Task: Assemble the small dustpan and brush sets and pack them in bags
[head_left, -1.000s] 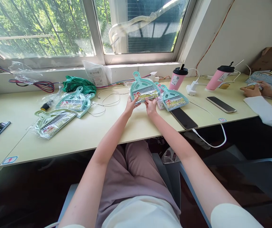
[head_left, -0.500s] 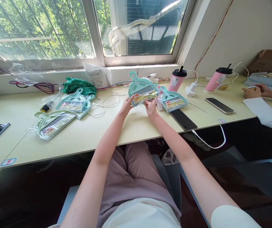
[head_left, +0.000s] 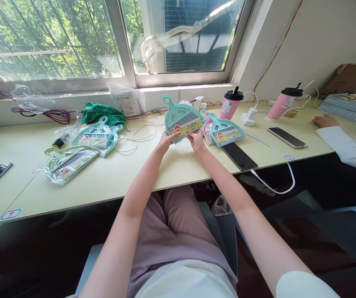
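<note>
Between my two hands is a teal dustpan and brush set [head_left: 182, 118] in clear wrap, with a printed label, tilted up above the table. My left hand [head_left: 166, 140] grips its lower left edge. My right hand [head_left: 196, 138] pinches the lower edge near the label. Just to the right, another teal dustpan set [head_left: 227, 130] lies partly over a pink one [head_left: 208, 130] and the end of a black phone [head_left: 240, 157]. On the left lie more wrapped teal sets [head_left: 94, 134] and a pale green set [head_left: 72, 162].
A screwdriver [head_left: 60, 140] and green plastic bag [head_left: 103, 113] are at the left. Pink cups [head_left: 231, 105], a charger [head_left: 249, 116] and a second phone [head_left: 287, 137] stand or lie at the right. A co-worker's hand [head_left: 325, 120] rests on the table [head_left: 128, 176] near a blue box [head_left: 345, 108].
The held dustpan set has shifted slightly left and tilted a little. My left thumb now lies across its label. One of the co-worker's hands has left view.
</note>
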Action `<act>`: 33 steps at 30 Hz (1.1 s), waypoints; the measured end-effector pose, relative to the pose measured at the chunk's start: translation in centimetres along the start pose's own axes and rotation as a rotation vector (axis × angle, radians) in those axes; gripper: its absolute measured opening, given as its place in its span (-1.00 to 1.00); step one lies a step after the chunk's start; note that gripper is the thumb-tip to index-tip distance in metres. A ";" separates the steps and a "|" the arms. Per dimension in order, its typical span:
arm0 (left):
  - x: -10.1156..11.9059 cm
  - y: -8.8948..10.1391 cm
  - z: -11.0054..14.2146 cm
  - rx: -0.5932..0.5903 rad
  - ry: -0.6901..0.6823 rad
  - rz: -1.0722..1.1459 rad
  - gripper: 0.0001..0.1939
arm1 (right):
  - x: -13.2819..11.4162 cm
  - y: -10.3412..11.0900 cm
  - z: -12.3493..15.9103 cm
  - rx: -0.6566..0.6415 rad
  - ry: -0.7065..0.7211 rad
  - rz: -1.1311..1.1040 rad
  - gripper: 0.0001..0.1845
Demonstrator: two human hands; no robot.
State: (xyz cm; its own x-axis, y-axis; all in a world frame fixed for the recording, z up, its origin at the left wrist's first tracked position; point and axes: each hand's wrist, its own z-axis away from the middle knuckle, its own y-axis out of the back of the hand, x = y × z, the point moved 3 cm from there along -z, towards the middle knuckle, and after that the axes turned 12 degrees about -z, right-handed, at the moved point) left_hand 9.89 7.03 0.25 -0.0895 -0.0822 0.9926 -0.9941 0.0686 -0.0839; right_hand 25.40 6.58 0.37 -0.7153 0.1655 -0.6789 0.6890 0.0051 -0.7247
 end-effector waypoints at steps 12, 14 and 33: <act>0.3 -0.3 0.7 0.028 -0.007 -0.096 -0.38 | 0.2 0.8 -0.7 0.131 -0.028 0.026 -0.73; 0.7 -0.4 1.1 0.015 -0.019 -0.099 -0.39 | 0.2 0.8 -0.7 0.143 -0.029 0.038 -0.75; 2.0 8.0 0.0 0.189 0.056 0.039 -0.72 | -1.6 -1.1 1.2 -0.107 0.182 0.414 -0.98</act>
State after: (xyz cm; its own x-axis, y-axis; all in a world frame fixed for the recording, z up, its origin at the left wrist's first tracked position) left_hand 1.77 7.45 1.53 -0.1298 -0.0271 0.9912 -0.9842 -0.1181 -0.1321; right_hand 25.65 5.10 2.11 -0.3522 0.3456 -0.8698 0.9273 0.0026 -0.3744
